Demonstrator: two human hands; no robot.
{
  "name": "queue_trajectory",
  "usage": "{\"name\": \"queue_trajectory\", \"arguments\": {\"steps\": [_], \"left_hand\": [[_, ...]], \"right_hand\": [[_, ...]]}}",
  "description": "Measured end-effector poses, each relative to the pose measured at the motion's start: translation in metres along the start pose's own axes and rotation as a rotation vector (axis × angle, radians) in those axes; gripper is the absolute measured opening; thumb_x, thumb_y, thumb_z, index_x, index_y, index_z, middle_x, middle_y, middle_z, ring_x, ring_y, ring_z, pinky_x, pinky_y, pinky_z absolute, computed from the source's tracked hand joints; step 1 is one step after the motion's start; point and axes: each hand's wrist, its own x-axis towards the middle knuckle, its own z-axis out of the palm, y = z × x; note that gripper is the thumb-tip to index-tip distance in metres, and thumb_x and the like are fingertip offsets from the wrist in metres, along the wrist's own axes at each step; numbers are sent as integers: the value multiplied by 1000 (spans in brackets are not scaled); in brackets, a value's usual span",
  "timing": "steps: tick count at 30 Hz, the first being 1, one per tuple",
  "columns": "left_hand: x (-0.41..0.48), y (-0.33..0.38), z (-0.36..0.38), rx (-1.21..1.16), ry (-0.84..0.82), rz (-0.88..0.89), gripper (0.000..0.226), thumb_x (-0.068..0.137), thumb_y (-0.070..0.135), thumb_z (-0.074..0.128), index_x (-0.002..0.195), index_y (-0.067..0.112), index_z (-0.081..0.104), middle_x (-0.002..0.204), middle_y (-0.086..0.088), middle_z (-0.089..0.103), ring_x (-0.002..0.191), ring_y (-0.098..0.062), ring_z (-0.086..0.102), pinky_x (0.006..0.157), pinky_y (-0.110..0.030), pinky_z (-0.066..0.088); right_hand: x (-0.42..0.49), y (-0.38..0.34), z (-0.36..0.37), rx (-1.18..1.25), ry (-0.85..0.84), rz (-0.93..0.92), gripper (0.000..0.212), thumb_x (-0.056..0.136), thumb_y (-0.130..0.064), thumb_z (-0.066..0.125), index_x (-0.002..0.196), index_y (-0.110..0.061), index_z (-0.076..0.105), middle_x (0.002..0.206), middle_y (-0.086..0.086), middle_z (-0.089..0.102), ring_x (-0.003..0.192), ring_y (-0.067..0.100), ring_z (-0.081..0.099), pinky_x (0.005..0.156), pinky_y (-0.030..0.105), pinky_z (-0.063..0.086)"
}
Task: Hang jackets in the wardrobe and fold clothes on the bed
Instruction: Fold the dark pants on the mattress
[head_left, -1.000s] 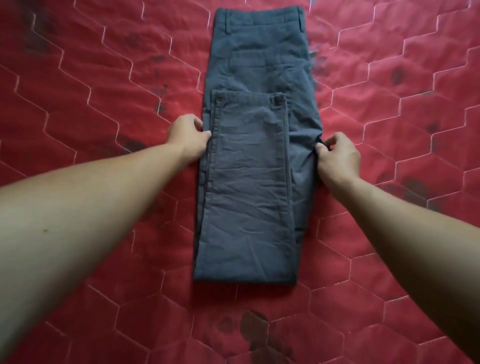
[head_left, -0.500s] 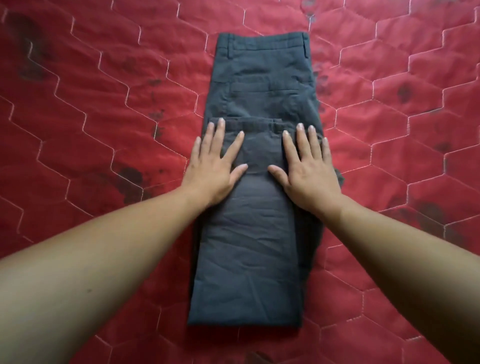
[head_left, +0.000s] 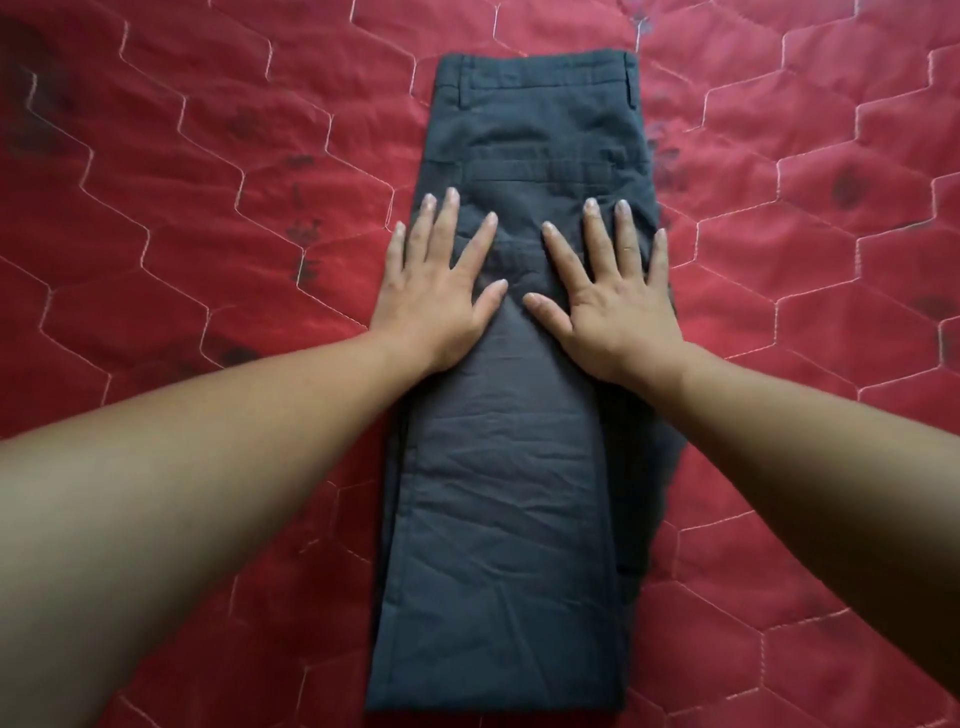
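Observation:
Dark grey trousers (head_left: 498, 493) lie folded lengthwise on the bed, waistband at the far end and the legs doubled back over the seat. My left hand (head_left: 441, 291) lies flat, fingers spread, on the left side of the folded leg ends. My right hand (head_left: 613, 291) lies flat beside it on the right side, fingers spread too. Both palms press the cloth down and hide the hem edge under them.
A red quilted bedspread (head_left: 182, 234) with a white hexagon stitch pattern and dark blotches covers everything in view around the trousers. No other clothes or furniture show.
A second ago both hands gripped the trousers' side edges. They then came onto the top layer, flat, and have since slid a little farther toward the waistband.

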Motion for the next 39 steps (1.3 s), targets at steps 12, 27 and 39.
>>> {"name": "queue_trajectory", "arguments": {"steps": [12,27,39], "left_hand": [[-44,6,10,-62,27,-34,74,100,60,29,160,32,-4,165,-15,-20,153,-31,-18,123,-56,0],[-325,7,58,-3,-107,84,77,96,64,32,161,28,12,166,-21,-7,155,-31,-3,122,-52,13],[-307,23,27,-881,-29,-565,72,84,21,77,146,22,40,119,-2,53,102,-22,61,102,-40,48]], "right_hand": [[-40,-11,8,56,87,8,81,100,-70,19,164,-22,8,170,17,-3,157,33,-7,122,65,0],[-282,-92,45,45,-87,-148,83,97,-69,33,162,-18,22,170,17,6,157,37,0,122,64,13],[-287,-105,-2,1002,37,782,73,83,-21,81,144,-9,43,124,13,56,118,28,53,100,32,39]]}}
